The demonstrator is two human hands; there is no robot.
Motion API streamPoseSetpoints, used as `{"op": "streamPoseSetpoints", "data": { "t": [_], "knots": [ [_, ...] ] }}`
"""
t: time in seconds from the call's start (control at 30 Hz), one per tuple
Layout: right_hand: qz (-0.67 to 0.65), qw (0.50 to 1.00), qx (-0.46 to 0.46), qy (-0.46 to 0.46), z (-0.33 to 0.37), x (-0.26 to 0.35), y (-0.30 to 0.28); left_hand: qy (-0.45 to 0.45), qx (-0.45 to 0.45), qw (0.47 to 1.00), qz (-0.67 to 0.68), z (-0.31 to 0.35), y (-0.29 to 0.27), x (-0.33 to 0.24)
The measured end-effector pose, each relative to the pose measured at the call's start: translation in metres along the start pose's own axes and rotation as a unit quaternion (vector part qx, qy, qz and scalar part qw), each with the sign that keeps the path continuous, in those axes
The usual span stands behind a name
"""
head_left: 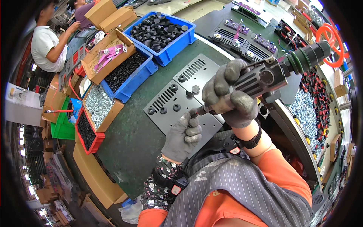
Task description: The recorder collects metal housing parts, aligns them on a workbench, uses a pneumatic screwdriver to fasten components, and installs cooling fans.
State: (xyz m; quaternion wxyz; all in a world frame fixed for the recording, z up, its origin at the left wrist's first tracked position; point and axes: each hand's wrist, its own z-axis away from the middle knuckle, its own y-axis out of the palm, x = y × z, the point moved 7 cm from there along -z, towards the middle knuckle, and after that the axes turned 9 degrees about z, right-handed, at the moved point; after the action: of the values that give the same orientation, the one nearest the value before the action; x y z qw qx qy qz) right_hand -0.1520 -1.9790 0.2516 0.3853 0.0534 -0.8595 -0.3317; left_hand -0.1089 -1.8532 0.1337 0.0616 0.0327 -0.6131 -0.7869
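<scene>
My right hand (231, 96), in a grey work glove, is wrapped round a black power screwdriver (261, 79) held slantwise, its tip toward the lower left. At that tip, the fingers of my gloved left hand (183, 137) are pinched together; whatever small piece they hold is mostly hidden. Beneath both hands lies a grey slotted metal panel (172, 117), with another such panel (198, 68) beyond it. Black round rubber feet (176, 107) sit on the panels, one foot (195, 89) near the screwdriver.
Blue bins of black rubber feet (157, 32) and black screws (126, 72) stand at the far left. Nearer are a carton of silvery screws (99, 104) and a red bin (86, 132). Circuit boards (236, 26) lie at the back; parts (312, 113) pass on the right. Two people work far left.
</scene>
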Motion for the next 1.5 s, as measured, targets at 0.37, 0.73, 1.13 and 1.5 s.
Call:
{"op": "streamPoseSetpoints", "data": {
  "t": [0.37, 0.73, 1.13, 1.5],
  "knots": [
    [-0.019, 0.967, -0.254, -0.02, -0.006, 0.009, -0.088, 0.314, -0.096, 0.443, -0.834, -0.005, 0.06, -0.048],
    [0.082, 0.971, -0.223, 0.013, -0.03, 0.014, -0.098, 0.221, -0.033, 0.136, -0.965, -0.065, 0.085, -0.074],
    [0.24, 0.948, -0.201, -0.051, -0.118, 0.008, -0.125, 0.135, -0.128, 0.282, -0.941, -0.167, 0.096, -0.106],
    [0.342, 0.935, -0.088, 0.044, -0.15, -0.052, -0.128, 0.133, -0.115, 0.432, -0.885, -0.198, 0.066, -0.104]
  ]
}}
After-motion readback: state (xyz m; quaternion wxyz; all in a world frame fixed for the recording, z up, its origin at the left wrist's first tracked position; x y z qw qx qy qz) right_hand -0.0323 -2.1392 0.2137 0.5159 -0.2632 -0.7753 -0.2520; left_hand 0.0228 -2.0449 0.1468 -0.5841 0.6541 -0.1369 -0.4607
